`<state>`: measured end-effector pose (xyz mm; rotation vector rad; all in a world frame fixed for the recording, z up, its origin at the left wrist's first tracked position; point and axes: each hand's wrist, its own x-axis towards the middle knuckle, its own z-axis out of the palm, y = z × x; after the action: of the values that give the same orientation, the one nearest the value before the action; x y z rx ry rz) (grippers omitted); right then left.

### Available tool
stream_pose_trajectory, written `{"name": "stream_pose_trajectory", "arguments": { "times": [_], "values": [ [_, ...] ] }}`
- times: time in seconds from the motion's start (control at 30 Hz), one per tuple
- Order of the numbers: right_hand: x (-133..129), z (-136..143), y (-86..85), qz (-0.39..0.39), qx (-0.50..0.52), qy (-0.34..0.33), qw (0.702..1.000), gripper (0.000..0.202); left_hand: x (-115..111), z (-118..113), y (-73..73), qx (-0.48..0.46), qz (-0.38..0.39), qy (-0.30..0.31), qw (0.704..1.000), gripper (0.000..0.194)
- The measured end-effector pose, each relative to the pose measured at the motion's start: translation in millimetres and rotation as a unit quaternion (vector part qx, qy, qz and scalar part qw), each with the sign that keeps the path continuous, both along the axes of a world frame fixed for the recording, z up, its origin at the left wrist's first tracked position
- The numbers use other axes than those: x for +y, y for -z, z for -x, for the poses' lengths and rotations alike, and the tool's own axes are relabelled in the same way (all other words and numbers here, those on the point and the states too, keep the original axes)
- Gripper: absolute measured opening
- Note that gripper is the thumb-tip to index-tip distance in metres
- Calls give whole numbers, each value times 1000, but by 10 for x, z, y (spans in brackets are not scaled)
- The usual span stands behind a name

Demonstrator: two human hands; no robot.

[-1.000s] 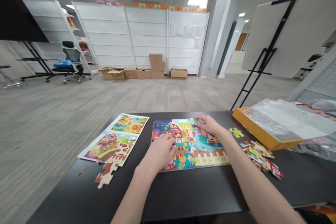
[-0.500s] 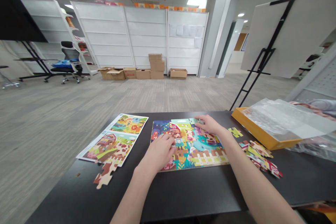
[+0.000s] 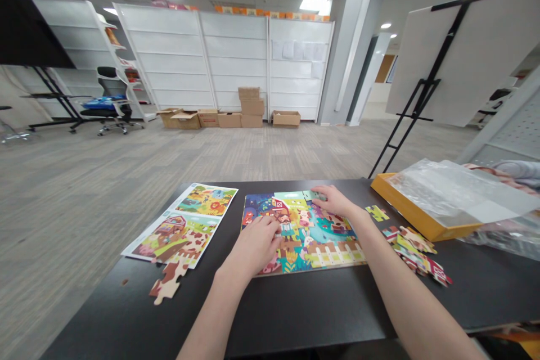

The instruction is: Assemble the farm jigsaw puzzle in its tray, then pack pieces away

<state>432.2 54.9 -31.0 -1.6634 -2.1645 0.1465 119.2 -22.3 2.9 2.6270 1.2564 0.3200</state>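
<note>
1. The puzzle (image 3: 304, 233) lies flat on the black table (image 3: 304, 312), just inside the far edge.
2. The left hand (image 3: 257, 242) rests palm down over the puzzle's left part, fingers loosely bent, gripping nothing visible.
3. The right hand (image 3: 331, 201) has its fingertips at a pale green piece (image 3: 307, 196) along the puzzle's far edge; whether they pinch or press it, I cannot tell.
4. A picture sheet (image 3: 192, 215) lies by the table's far left corner, with brown-and-cream pieces (image 3: 169, 281) at its near edge.
5. Loose pieces (image 3: 417, 256) lie right of the puzzle, near a yellow box (image 3: 454, 232).
</note>
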Motion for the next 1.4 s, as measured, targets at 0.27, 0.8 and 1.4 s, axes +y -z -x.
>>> {"name": "stream_pose_trajectory", "arguments": {
  "times": [0.27, 0.8, 1.4],
  "values": [
    [33, 18, 19, 0, -21, -12, 1000, 36, 2, -6, -21, 8, 2, 1, 1000, 17],
    [13, 57, 19, -6, -64, -3, 998, 38, -13, -10, -37, 14, -5, 0, 1000, 16],
    [-6, -147, 49, -4, -1, 46, 999, 56, -24, -22, 26, 2, -21, -43, 999, 41]
  ]
}}
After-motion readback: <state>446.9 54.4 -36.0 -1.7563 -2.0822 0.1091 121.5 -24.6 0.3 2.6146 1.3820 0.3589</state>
